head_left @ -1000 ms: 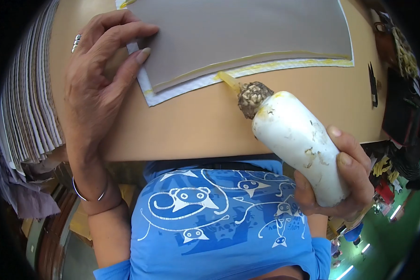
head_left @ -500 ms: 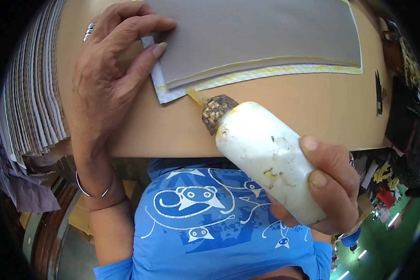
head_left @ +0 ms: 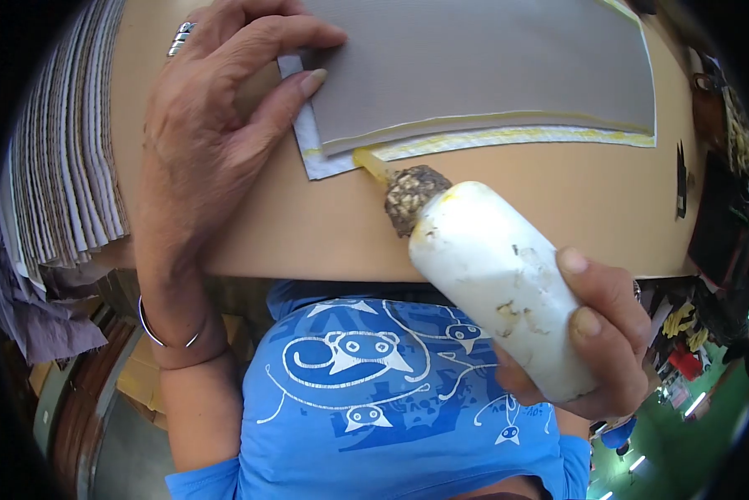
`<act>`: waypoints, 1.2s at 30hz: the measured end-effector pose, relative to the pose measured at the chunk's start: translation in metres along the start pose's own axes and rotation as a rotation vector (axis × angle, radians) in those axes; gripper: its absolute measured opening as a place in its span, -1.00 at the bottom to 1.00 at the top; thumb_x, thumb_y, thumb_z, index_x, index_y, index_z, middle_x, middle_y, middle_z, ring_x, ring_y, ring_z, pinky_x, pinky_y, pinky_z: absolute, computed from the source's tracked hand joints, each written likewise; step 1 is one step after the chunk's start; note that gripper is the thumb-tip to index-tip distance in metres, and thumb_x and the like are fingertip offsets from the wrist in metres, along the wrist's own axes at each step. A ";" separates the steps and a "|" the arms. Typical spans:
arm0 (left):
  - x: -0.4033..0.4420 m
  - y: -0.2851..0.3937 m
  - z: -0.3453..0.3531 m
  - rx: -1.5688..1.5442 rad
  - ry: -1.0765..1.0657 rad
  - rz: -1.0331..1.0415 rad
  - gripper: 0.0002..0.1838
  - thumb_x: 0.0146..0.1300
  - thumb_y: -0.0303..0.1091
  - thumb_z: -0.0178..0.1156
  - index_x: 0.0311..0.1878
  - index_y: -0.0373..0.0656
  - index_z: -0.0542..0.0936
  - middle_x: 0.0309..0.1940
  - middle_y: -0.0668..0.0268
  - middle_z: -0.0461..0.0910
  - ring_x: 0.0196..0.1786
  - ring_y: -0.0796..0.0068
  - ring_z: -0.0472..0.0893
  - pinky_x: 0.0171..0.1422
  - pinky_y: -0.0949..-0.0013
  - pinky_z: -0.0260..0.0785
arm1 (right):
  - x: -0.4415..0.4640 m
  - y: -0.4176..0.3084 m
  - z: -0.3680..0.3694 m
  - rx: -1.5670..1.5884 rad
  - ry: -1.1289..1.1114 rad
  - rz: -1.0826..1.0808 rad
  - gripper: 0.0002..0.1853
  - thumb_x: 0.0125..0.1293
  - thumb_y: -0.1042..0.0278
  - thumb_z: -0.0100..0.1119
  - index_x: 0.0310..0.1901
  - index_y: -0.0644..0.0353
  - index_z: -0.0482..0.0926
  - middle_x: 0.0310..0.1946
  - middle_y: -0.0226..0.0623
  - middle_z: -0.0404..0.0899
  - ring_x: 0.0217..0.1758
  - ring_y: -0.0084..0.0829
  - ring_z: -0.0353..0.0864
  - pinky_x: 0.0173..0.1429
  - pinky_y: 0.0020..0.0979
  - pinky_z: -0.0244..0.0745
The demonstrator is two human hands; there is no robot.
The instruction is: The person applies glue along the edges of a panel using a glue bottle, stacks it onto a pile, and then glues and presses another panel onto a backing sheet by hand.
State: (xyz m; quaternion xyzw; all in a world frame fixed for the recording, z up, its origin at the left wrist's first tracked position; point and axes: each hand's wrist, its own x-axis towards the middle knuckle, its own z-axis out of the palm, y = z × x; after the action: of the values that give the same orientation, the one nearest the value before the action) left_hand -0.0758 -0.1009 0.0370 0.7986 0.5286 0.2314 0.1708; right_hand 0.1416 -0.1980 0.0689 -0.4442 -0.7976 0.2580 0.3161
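Observation:
In my right hand [head_left: 595, 342] is a white squeeze bottle [head_left: 504, 279], tilted to the upper left. Its yellowish nozzle [head_left: 373, 164] touches or hovers just at the edge of a white backing sheet [head_left: 329, 165], near that sheet's lower left corner. Yellow glue marks run along this border. A grey panel [head_left: 483, 62] lies on the white sheet. My left hand [head_left: 233, 108] rests at the panel's left edge, fingers apart, with fingertips on the panel and nothing gripped.
A tall stack of layered sheets [head_left: 70, 142] stands at the table's left side. On the right of the tan table [head_left: 558, 208] lies a dark pointed tool [head_left: 681, 179]. Dark items [head_left: 720, 242] sit past the right edge. A cardboard box [head_left: 145, 383] is below left.
The nozzle has gone left along the white border, then slightly back right in the view. The panel and my left hand appear further right in the view.

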 end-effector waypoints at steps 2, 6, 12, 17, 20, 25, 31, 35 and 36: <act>-0.001 -0.003 0.004 -0.050 0.040 0.003 -0.72 -0.19 -0.66 0.18 -0.31 -0.23 0.56 -0.28 0.23 0.42 -0.13 0.37 0.42 -0.02 0.37 0.26 | 0.000 -0.002 0.001 0.041 -0.016 0.005 -0.42 -0.05 0.50 0.26 0.02 0.23 0.19 -0.07 0.17 0.27 -0.29 -0.20 0.49 -0.30 -0.39 0.51; -0.004 -0.016 0.008 -0.180 0.073 0.036 -0.74 -0.18 -0.65 0.18 -0.31 -0.25 0.55 -0.27 0.22 0.42 -0.13 0.37 0.42 -0.02 0.37 0.26 | 0.003 -0.003 0.014 0.037 0.031 -0.047 -0.48 -0.03 0.51 0.24 -0.01 0.23 0.24 -0.07 0.15 0.29 -0.30 -0.22 0.47 -0.30 -0.36 0.46; -0.002 -0.010 0.004 -0.118 0.047 0.043 -0.74 -0.16 -0.64 0.19 -0.30 -0.24 0.55 -0.26 0.21 0.42 -0.11 0.35 0.41 -0.01 0.34 0.25 | 0.011 0.001 0.014 0.013 0.005 -0.126 -0.47 -0.02 0.44 0.24 0.00 0.23 0.24 -0.07 0.13 0.32 -0.30 -0.24 0.46 -0.31 -0.35 0.42; -0.007 -0.060 0.016 -0.206 -0.015 0.149 -0.73 -0.16 -0.64 0.19 -0.30 -0.22 0.54 -0.26 0.21 0.42 -0.10 0.35 0.41 0.00 0.33 0.24 | 0.013 0.003 0.015 -0.008 0.015 -0.134 -0.47 -0.03 0.45 0.25 -0.01 0.22 0.24 -0.07 0.14 0.32 -0.31 -0.24 0.46 -0.32 -0.34 0.42; -0.003 -0.024 0.002 -0.133 0.001 0.165 -0.73 -0.08 -0.62 0.15 -0.22 -0.24 0.53 -0.22 0.18 0.43 -0.10 0.31 0.43 0.02 0.29 0.27 | 0.014 0.003 0.015 0.000 0.019 -0.137 -0.48 -0.03 0.46 0.24 -0.01 0.23 0.24 -0.07 0.14 0.32 -0.31 -0.24 0.46 -0.32 -0.35 0.42; -0.003 -0.030 0.000 -0.039 -0.048 0.169 -0.72 -0.02 -0.53 0.16 -0.16 -0.12 0.58 -0.15 0.29 0.45 -0.03 0.40 0.45 0.08 0.37 0.28 | 0.009 0.007 0.001 0.075 -0.051 -0.095 -0.47 0.01 0.44 0.23 0.01 0.25 0.21 -0.09 0.18 0.31 -0.26 -0.20 0.48 -0.31 -0.34 0.47; -0.003 -0.028 0.000 -0.030 -0.041 0.161 -0.72 -0.02 -0.54 0.15 -0.17 -0.14 0.57 -0.15 0.28 0.45 -0.03 0.39 0.45 0.08 0.37 0.27 | -0.008 0.012 -0.016 -0.083 0.039 -0.041 -0.37 -0.01 0.44 0.23 0.07 0.27 0.11 -0.09 0.21 0.28 -0.18 -0.15 0.50 -0.14 -0.34 0.50; -0.003 -0.027 -0.001 -0.051 -0.059 0.127 -0.72 -0.03 -0.55 0.14 -0.17 -0.15 0.57 -0.14 0.26 0.45 -0.02 0.37 0.44 0.09 0.37 0.25 | -0.011 0.012 -0.017 -0.136 0.055 -0.033 -0.34 -0.04 0.47 0.22 0.08 0.27 0.08 -0.09 0.18 0.28 -0.13 -0.14 0.48 -0.09 -0.34 0.49; -0.003 -0.026 -0.002 -0.052 -0.061 0.119 -0.72 -0.03 -0.55 0.13 -0.17 -0.16 0.57 -0.14 0.26 0.45 -0.02 0.37 0.44 0.09 0.36 0.25 | -0.010 0.013 -0.016 -0.127 0.052 -0.046 -0.35 -0.04 0.46 0.22 0.08 0.28 0.09 -0.09 0.18 0.29 -0.15 -0.15 0.49 -0.12 -0.35 0.50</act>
State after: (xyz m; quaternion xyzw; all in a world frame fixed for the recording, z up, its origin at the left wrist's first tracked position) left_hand -0.0977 -0.0937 0.0241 0.8306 0.4686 0.2303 0.1938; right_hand 0.1642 -0.1986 0.0681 -0.4516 -0.8140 0.1879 0.3134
